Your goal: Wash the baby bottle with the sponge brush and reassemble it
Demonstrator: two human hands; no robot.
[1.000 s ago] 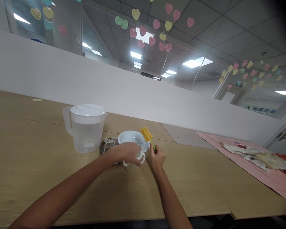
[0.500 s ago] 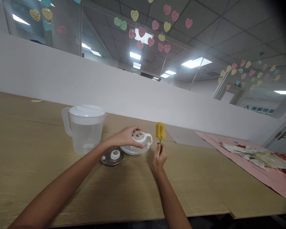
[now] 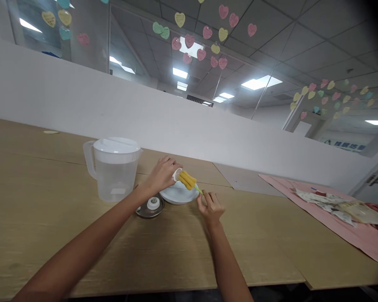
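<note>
My left hand (image 3: pixel 164 173) is closed around a baby bottle (image 3: pixel 177 174), tipped so that its mouth faces right; the fingers hide most of its body. My right hand (image 3: pixel 210 208) grips the green handle of a bottle brush (image 3: pixel 188 179) with a yellow sponge head. The sponge's tip is at the bottle's mouth; I cannot tell whether it is inside. Below them sits a white bowl (image 3: pixel 179 198). Left of the bowl, partly behind my left forearm, a round metal dish (image 3: pixel 148 213) holds a white bottle collar (image 3: pixel 153 203) and another small white part.
A lidded clear pitcher (image 3: pixel 116 178) of water stands left of the dish. At the right, a pink cloth (image 3: pixel 280 188) lies under papers and a clear plastic packet (image 3: pixel 354 210). A white wall (image 3: pixel 176 126) runs along the table's back edge.
My left hand has turned the bottle so its mouth faces right, and its handle no longer shows. The brush has swung from upright to pointing left, its sponge now at the bottle's mouth.
</note>
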